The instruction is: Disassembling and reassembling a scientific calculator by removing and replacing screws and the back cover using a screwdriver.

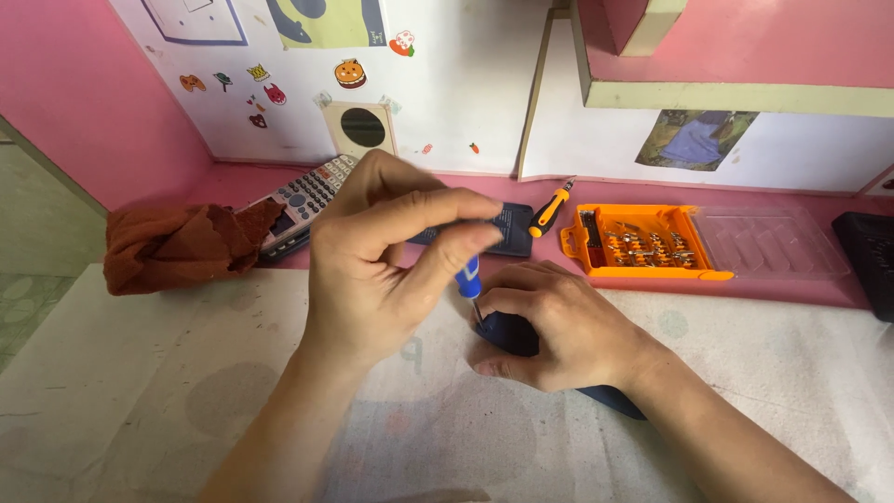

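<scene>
My left hand (382, 270) pinches the top of a small blue-handled screwdriver (468, 277), held upright with its tip down on a dark blue flat device (510, 333). My right hand (559, 326) lies over that device and presses it onto the pale cloth on the table. Most of the device is hidden under my right hand and wrist; one end shows by my forearm.
A calculator (303, 200) and a crumpled brown cloth (177, 244) lie at the left. Behind my hands are a dark flat panel (507, 233), an orange-handled screwdriver (551, 209), an orange bit tray (643, 244) with its clear lid (773, 244), and a black object (871, 261).
</scene>
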